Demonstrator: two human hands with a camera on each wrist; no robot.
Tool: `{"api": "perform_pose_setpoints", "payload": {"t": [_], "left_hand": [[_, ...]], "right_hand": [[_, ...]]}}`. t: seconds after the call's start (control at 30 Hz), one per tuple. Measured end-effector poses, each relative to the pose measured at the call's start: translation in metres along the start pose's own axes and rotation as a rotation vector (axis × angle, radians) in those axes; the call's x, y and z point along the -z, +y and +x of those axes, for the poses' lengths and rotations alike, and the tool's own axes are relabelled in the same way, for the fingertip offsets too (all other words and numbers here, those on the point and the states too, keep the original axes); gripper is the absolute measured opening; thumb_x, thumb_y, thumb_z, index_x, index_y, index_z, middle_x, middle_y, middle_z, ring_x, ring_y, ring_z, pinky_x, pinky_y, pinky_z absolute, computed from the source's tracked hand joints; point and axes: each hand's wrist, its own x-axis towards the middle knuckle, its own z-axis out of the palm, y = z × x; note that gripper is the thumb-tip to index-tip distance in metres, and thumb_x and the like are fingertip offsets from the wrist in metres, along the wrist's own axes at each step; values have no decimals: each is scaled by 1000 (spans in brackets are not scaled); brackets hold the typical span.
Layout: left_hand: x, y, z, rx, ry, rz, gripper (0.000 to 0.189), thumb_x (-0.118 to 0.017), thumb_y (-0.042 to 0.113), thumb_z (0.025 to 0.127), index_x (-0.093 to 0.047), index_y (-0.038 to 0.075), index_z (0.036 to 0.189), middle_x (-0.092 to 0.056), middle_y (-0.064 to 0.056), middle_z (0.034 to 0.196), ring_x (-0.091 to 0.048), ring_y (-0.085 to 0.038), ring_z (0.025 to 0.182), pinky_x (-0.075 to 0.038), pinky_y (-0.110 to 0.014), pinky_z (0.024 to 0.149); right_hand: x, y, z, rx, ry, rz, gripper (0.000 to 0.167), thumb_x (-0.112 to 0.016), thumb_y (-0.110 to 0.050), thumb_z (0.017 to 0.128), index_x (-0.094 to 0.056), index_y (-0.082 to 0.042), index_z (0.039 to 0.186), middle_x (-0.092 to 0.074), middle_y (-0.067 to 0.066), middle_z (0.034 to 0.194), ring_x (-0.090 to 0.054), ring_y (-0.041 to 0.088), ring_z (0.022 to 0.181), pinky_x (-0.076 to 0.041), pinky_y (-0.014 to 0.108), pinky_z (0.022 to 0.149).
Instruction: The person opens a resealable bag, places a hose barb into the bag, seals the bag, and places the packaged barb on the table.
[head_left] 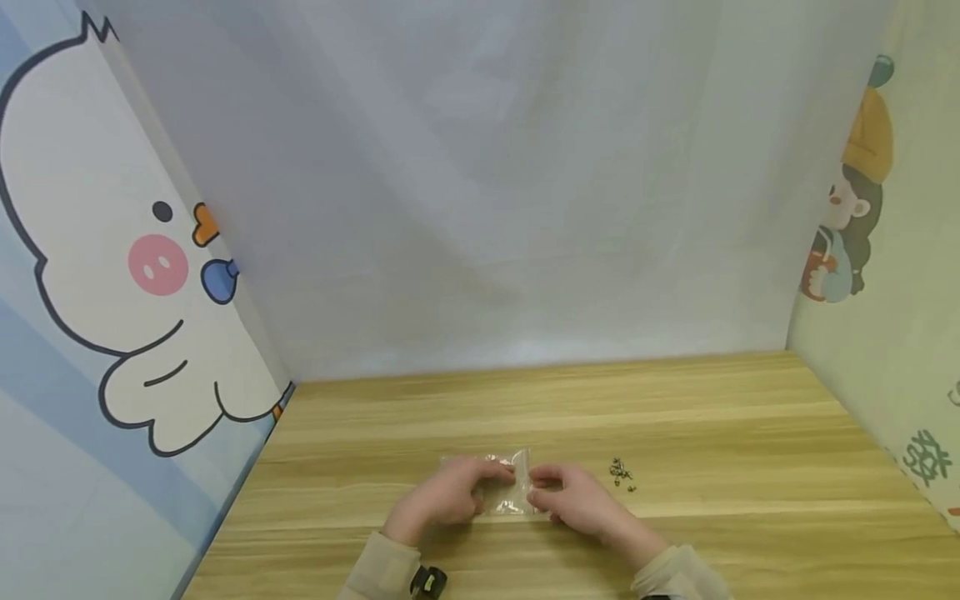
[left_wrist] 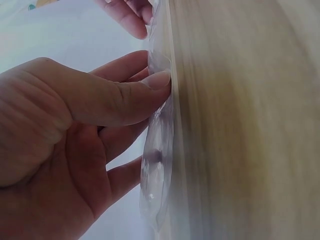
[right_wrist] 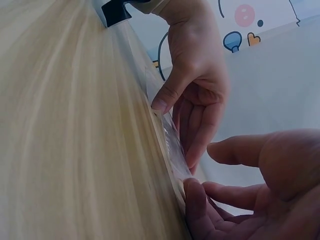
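A clear plastic bag (head_left: 504,500) lies flat on the wooden table between the two hands. My left hand (head_left: 452,492) reaches over it from the left; its thumb (left_wrist: 157,81) grips the near edge while the other fingers are at the far side. Over at the bag's right end, with its seal strip, my right hand (head_left: 577,500) has its fingertips right at the edge. Seen from the right wrist, curled right-hand fingers (right_wrist: 196,202) meet the end of the bag, and another digit is raised apart from it.
Several small dark metal pieces (head_left: 619,472) lie in a loose group on the table (head_left: 360,433) to the right of my right hand. A pale curtain (head_left: 510,208) hangs behind the table, and printed cartoon panels stand at both sides. A black band (head_left: 428,581) is on the left wrist.
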Motion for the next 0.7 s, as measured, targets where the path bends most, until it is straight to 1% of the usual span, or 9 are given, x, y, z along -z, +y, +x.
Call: {"api": "perform_pose_setpoints", "payload": {"t": [0.13, 0.27, 0.4, 0.5, 0.6, 0.7], "left_hand": [[0, 1, -1, 0, -7, 3, 65, -71, -18, 77, -75, 15, 133, -67, 4, 145, -63, -26, 131, -50, -45, 110], [-1, 2, -2, 13, -13, -10, 67, -70, -18, 77, -74, 16, 134, -66, 6, 146, -61, -26, 133, -49, -46, 112], [-1, 3, -3, 20, -19, -26, 68, -70, -18, 77, -73, 17, 135, -65, 6, 146, -60, -26, 135, -47, -47, 113], [1, 3, -4, 12, -18, -33, 67, -71, -18, 77, -73, 15, 134, -66, 4, 146, -60, -26, 135, -47, -47, 113], [1, 3, -4, 6, -16, -39, 66, -71, -19, 77, -74, 14, 133, -66, 3, 146, -61, -27, 134, -48, -47, 113], [2, 3, -4, 9, -14, -42, 65, -71, -19, 77, -74, 14, 133, -66, 3, 146, -60, -26, 135, -48, -47, 113]], "right_hand": [[-2, -1, -1, -3, 35, -29, 62, -78, -13, 95, -53, 14, 145, -69, 20, 127, -68, 22, 95, -61, 38, 76], [-2, -1, -2, -9, 36, -30, 66, -77, -14, 96, -48, 16, 147, -71, 17, 121, -68, 22, 87, -60, 38, 75], [-3, 0, -1, -3, 7, -2, 63, -75, -12, 98, -48, 19, 145, -73, 17, 118, -68, 21, 86, -60, 38, 75], [-5, 0, -1, 4, -14, 7, 59, -73, -11, 98, -50, 21, 142, -73, 14, 111, -68, 21, 84, -60, 38, 75], [-5, -1, 0, -5, -26, 1, 53, -73, -11, 98, -54, 20, 138, -73, 10, 102, -67, 21, 81, -60, 39, 74], [-5, -2, 0, -16, -26, -12, 47, -73, -11, 99, -60, 17, 134, -72, 9, 96, -67, 20, 79, -60, 38, 73]]}}
